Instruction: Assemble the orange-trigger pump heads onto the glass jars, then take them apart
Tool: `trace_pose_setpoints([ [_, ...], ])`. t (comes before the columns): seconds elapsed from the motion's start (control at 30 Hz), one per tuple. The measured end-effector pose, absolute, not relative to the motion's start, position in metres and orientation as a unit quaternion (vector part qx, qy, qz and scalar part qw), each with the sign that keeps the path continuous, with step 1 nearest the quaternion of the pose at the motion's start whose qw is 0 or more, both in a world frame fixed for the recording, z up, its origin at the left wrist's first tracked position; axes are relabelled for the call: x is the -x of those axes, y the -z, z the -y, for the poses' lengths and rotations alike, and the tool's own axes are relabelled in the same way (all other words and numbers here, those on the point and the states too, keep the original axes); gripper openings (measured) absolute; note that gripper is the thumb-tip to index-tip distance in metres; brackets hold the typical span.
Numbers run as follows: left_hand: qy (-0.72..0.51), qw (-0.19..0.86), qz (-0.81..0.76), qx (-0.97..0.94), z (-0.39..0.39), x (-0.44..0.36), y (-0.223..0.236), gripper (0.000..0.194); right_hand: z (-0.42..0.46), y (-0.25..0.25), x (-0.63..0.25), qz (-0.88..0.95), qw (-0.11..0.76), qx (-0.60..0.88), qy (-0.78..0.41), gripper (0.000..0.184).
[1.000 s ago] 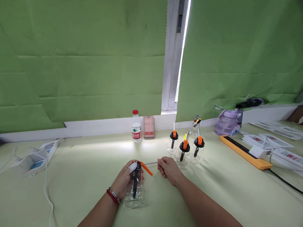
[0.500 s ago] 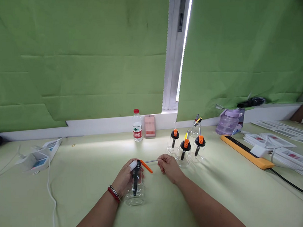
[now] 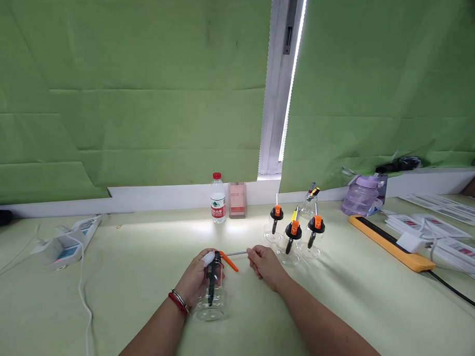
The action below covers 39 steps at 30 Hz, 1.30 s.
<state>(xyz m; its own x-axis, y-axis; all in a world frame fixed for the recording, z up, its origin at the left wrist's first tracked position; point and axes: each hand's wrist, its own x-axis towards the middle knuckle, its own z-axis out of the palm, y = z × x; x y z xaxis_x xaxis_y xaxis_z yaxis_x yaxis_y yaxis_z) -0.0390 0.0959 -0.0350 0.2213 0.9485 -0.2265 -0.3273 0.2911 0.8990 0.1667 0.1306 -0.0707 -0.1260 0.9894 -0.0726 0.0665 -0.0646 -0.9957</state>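
Note:
My left hand (image 3: 196, 278) is wrapped round the top of a clear plastic oil can (image 3: 213, 298) with a black pump head and an orange trigger (image 3: 228, 261); a white bandage covers one fingertip. A thin metal spout (image 3: 237, 254) runs right from the can's head. My right hand (image 3: 265, 265) pinches the far end of that spout. The can rests on the pale green table (image 3: 139, 275).
Several finished oil cans (image 3: 294, 238) stand to the right of my hands. A water bottle (image 3: 218, 205) and a small pink box (image 3: 237, 200) sit at the back wall. A white power strip with cable (image 3: 63, 246) lies left; an orange bar (image 3: 391, 242), papers and a purple jug (image 3: 360, 195) lie right.
The hands and the oil can have kept their hold and place. Only the camera has shifted a little, sliding the scene slightly to the right.

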Motion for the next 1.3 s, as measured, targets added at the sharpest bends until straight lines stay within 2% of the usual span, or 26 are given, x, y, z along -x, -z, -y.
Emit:
trace_pose_setpoints([
  [0.13, -0.467, 0.685, -0.415, -0.375, -0.096, 0.039, 0.036, 0.027, -0.131, 0.072, -0.166, 0.535, 0.429, 0.492, -0.536, 0.027],
  [0.33, -0.468, 0.694, -0.407, -0.366, -0.097, 0.040, 0.040, 0.025, -0.133, 0.072, -0.165, 0.516, 0.429, 0.506, -0.543, 0.038],
  [0.47, -0.468, 0.690, -0.409, -0.372, -0.097, 0.040, 0.040, 0.027, -0.132, 0.071, -0.164, 0.517, 0.443, 0.498, -0.538, 0.029],
  [0.67, -0.466, 0.688, -0.413, -0.373, -0.093, 0.039, 0.035, 0.027, -0.133, 0.072, -0.161, 0.493, 0.438, 0.518, -0.546, 0.040],
  [0.83, -0.473, 0.685, -0.399, -0.384, -0.094, 0.039, 0.036, 0.024, -0.134, 0.073, -0.163, 0.503, 0.455, 0.488, -0.549, 0.032],
  [1.0, -0.470, 0.689, -0.403, -0.377, -0.095, 0.040, 0.039, 0.025, -0.134, 0.073, -0.162, 0.497, 0.440, 0.503, -0.553, 0.041],
  [1.17, -0.465, 0.695, -0.391, -0.383, -0.097, 0.042, 0.045, 0.025, -0.134, 0.075, -0.161, 0.507, 0.467, 0.472, -0.549, 0.024],
  [1.3, -0.469, 0.695, -0.388, -0.383, -0.097, 0.042, 0.047, 0.025, -0.133, 0.075, -0.163, 0.507, 0.500, 0.444, -0.544, 0.020],
])
